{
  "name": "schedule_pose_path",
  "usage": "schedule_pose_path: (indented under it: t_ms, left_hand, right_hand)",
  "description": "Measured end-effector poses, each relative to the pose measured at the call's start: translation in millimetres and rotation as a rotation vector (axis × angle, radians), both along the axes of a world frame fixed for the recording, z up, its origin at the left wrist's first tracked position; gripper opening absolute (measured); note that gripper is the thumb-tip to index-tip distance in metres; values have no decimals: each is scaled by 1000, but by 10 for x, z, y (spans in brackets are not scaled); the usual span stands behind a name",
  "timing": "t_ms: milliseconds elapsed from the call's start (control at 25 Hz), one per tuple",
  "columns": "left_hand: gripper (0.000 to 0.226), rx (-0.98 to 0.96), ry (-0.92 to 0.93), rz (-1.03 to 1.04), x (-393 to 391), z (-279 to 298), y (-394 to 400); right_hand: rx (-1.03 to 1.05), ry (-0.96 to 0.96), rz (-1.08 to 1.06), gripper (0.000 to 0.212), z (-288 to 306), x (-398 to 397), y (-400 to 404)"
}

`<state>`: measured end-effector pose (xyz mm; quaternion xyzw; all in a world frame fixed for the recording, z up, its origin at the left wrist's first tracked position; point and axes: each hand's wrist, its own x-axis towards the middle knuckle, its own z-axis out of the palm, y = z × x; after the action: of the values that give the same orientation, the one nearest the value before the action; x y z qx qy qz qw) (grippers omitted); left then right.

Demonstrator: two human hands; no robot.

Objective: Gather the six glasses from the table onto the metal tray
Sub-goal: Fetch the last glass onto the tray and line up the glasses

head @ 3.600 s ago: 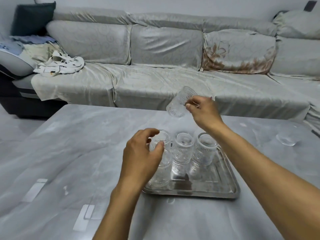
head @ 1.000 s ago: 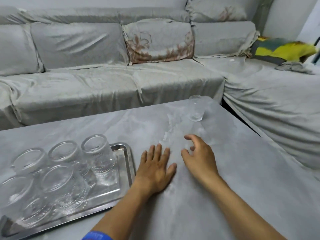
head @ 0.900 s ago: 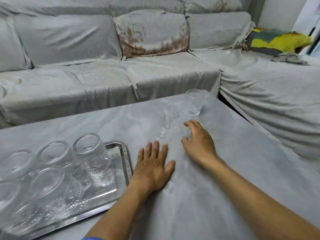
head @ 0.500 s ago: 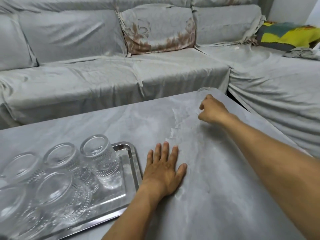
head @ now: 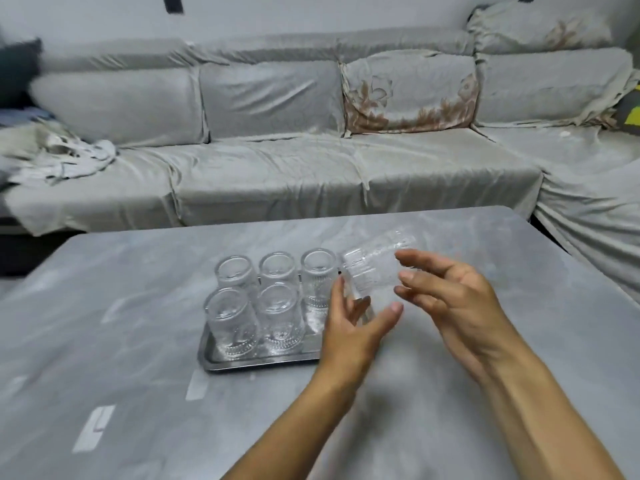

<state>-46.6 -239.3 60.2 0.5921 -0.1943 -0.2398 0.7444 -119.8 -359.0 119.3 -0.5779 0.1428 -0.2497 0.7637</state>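
Note:
A metal tray point(head: 242, 363) lies on the grey table point(head: 131, 306), and several clear patterned glasses point(head: 278, 317) stand upside down on it in two rows. One more glass point(head: 375, 268) is tilted in the air just above the tray's right end, held between both hands. My right hand point(head: 457, 306) touches its right side with its fingertips. My left hand point(head: 353, 336) cups its lower end from below, with the thumb under it. The tray's right end is hidden behind my left hand.
A grey covered sofa point(head: 277, 174) runs along the far side of the table and wraps round on the right. A crumpled cloth point(head: 65, 157) lies on its left seat. The table's right edge point(head: 554, 258) is close to the sofa.
My right hand took the glass from the table's far right corner and carried it over to the tray. My left hand lifted off the table and joined it on the glass.

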Motion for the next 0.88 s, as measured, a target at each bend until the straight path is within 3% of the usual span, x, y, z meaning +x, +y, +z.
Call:
schedule_pose_path:
  t_ms: [120,200,240,360,400,480,560,680,800,880]
  left_hand:
    - [57,-140,-3,141,171,190,716]
    - [50,-157,-81,195,230,212,979]
    - [51,-144,-105,222,255,207,1049]
    - [56,-93,-200,296,399,173,1119]
    - [58,-43,-257,313,439,172,1121]
    - [62,54,-372,293,455,196,1109]
    - [64,125,-430,170,480,244,1119]
    - [70,277,-411,-45,752,358,1324]
    - [46,383,-290,266,1174,408,1741]
    - [49,656,-267,437,1362,300,1950]
  right_hand:
    - [250,-41,168,27,-30,141,579]
    - [165,-11,147,29,-110,246,821]
    - [-68,44,72,36,-164,279,881]
    - [-1051,165,-150,62,-326,405,983]
    - [-1232,188,-181,70,-356,456,1029]
    - [-1359,189,-339,73,-383,553,1082]
    - [-1351,170,-440,70,-391,613,1069]
    - [-1139,246,-411,78,-447,678,925]
    - [-851,401,-363,80,-568,705,690]
    - [-670,456,-341,79,-669,739,581]
